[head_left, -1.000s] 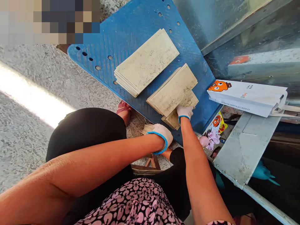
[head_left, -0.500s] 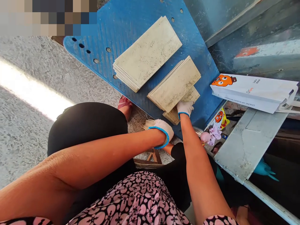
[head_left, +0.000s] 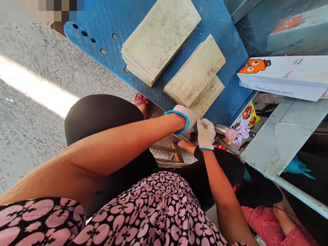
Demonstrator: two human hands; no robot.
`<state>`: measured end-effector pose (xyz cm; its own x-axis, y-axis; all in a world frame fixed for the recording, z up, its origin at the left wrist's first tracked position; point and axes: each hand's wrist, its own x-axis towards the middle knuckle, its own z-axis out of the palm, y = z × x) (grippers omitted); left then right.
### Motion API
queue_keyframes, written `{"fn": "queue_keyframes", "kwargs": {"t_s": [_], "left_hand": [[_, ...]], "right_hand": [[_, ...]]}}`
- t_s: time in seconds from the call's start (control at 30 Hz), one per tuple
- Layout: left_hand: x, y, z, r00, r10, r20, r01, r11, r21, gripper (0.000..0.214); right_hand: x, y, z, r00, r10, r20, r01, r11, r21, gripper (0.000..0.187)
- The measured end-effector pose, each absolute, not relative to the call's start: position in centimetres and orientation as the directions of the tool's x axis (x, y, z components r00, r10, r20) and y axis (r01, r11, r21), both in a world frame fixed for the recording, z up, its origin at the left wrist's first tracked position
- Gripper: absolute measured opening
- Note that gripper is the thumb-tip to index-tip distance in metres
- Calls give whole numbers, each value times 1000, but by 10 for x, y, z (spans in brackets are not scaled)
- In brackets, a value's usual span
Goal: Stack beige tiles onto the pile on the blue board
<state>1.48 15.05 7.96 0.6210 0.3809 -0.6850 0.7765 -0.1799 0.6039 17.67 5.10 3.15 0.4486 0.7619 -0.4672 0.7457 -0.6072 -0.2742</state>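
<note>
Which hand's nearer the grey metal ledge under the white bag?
Right. The right hand is to the left of the grey metal ledge, apart from it; the left hand is farther left.

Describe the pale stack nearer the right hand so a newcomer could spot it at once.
Start at the blue board, left of the white paper bag in the picture. On it, find the nearer stack, closer to the right hand. Unlike the other stack, it has lower sheets jutting well out from underneath.
</note>
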Motion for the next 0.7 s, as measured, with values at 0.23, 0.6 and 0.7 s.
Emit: {"fn": "queue_keyframes", "kwargs": {"t_s": [0.23,0.6,0.7], "left_hand": [[16,150,81,643,329,-692,763,-360,537,39],[19,151,81,702,274,-657,697,-453,556,47],[18,151,87,689,286,-666,712,-436,550,47]], "right_hand": [[145,-26,23,20,665,-747,992,-104,-66,22],[134,-33,11,4,699,-715,995,66,71,17],[134,-34,7,11,707,-707,998,39,55,17]]}}
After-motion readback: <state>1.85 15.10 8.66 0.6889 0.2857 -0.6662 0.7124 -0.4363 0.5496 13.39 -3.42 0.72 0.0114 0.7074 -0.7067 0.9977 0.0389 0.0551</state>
